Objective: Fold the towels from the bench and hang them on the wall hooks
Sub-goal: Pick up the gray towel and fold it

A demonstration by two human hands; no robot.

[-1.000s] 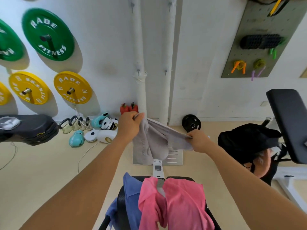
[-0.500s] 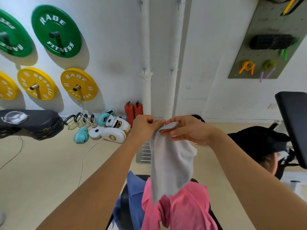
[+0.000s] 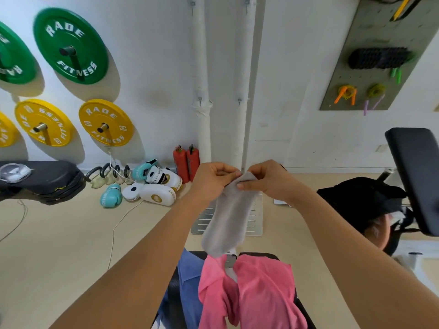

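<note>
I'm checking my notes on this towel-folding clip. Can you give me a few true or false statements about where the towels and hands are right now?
1. Both hands pinch the grey towel at its top edge. True: left hand, right hand.
2. The grey towel lies flat on the bench. False: it hangs down from the grip.
3. A pink towel is draped on the bench. True.
4. The blue towel hangs on a wall hook. False: it lies on the bench beside the pink one.
</note>
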